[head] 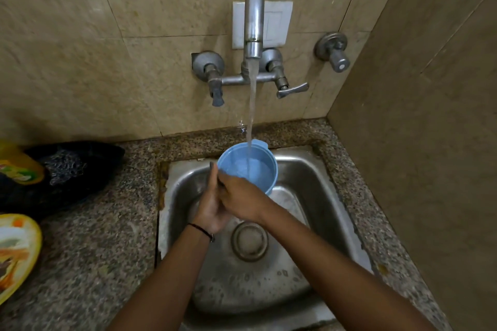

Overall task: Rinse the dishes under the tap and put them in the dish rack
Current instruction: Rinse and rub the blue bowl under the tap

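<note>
A round, smooth blue plastic cup (262,169) is hanging under the curved metal tap (253,16), above the back of the dull steel sink (309,172). A clear stream of water (252,115) is pouring into it and frothing pale on its bottom. The left grip (212,205) is clasping the cup's near wall, thumb rising beside the rim. The right grip (242,197) is lying across the left one, fingers curled; whether it is grasping the cup itself I cannot tell, since the contact is hidden. On the speckled granite counter (107,236) to the left, a crumpled black cloth (80,169), a yellow bottle (16,162) and a glossy yellow-rimmed plate (18,252) are lying
</note>
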`<state>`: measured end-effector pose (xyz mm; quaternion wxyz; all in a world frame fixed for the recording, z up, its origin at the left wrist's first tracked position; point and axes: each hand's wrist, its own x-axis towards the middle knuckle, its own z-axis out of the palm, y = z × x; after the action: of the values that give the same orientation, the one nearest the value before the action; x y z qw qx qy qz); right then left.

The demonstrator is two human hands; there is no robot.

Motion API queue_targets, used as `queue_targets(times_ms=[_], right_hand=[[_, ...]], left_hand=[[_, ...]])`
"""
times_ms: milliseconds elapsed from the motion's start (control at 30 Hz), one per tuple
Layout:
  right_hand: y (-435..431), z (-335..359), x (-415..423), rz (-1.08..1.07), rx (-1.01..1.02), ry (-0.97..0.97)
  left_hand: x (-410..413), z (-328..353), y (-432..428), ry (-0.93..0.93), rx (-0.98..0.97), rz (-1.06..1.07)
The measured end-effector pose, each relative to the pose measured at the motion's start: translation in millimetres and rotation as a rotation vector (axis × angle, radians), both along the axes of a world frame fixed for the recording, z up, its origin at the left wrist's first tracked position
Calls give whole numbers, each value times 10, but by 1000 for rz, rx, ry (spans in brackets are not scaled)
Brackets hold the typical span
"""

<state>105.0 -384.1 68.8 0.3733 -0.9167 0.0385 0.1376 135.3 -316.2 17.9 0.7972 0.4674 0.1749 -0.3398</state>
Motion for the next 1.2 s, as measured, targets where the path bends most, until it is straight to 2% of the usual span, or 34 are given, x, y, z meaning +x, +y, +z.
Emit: queue_targets(times_ms=[100,200,333,500,567,733,833,900,967,1067,1133,1200], right_hand=[[-148,28,-147,183,-83,-31],[-159,56,-99,158,-131,-26],[-32,56,23,99,-249,70],[-190,104,-81,259,-327,-73],[-357,110,-67,238,-274,-125],[-450,91,98,-92,-24,-33],[-302,-27,77,-117,1,-55],[-305,-97,-11,-80,25,-93],[-401,-160,-59,-86,147,-78],[-446,-176,-42,-270,379,-53],[-418,-188,33,-376,353,-68],[-406,-182,65,-330,293,-59]], left_hand=[[46,-18,112,73,-130,-27],[17,-42,56,64,-144,-67],[-34,-44,-127,-22,-152,21],[213,-26,-6,47,-177,-99],[300,-1,-2,2,-175,-115],[283,-14,-137,-5,-188,-111],[273,-52,-144,-8,-181,-119],[315,-49,-80,-39,-99,-150],[345,-64,-21,-68,-25,-171],[289,-109,-42,-42,1,-183],[239,-128,-81,-13,-11,-187],[242,-117,-68,-15,-15,-173]])
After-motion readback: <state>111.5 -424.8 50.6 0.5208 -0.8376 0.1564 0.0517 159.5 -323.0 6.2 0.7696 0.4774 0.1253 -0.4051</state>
